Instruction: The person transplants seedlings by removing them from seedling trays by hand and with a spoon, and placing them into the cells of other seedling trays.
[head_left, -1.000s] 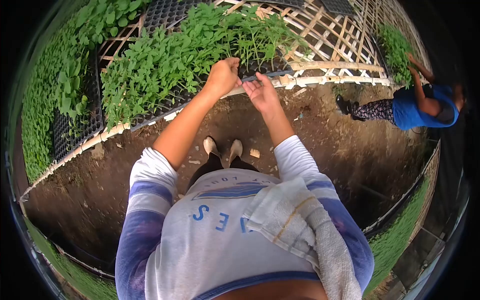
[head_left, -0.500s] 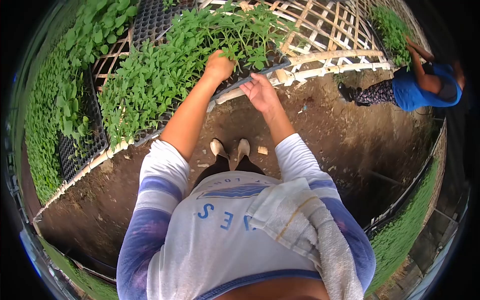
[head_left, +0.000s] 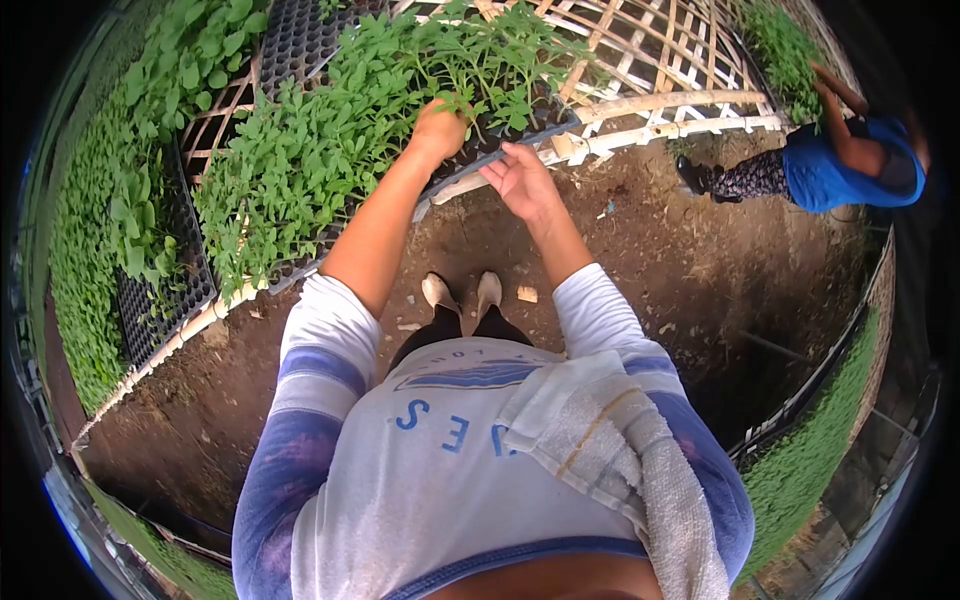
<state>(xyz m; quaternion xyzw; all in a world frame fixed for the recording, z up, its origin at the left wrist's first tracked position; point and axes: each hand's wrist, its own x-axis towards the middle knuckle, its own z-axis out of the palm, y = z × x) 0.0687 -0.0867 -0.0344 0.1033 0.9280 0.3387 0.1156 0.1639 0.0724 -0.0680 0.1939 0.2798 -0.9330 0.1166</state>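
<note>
Leafy green seedlings (head_left: pixel 340 130) stand in a black cell tray (head_left: pixel 545 128) along the edge of a slatted bench. My left hand (head_left: pixel 438 132) reaches in among the stems near the tray's front, its fingers curled and partly hidden by leaves; what they hold, if anything, cannot be made out. Just right of it, my right hand (head_left: pixel 522 182) is palm up by the tray's front edge, fingers apart and holding nothing.
Bamboo lattice (head_left: pixel 650 60) extends to the right of the tray. More trays of plants (head_left: pixel 85 240) lie at the left. At the far right a person in a blue top (head_left: pixel 850 165) reaches toward other seedlings (head_left: pixel 780 60). Brown soil (head_left: pixel 640 260) lies underfoot.
My left hand has moved up and slightly left, from the tray's front edge in among the stems. My right hand stays by the edge, now lower and farther from it.
</note>
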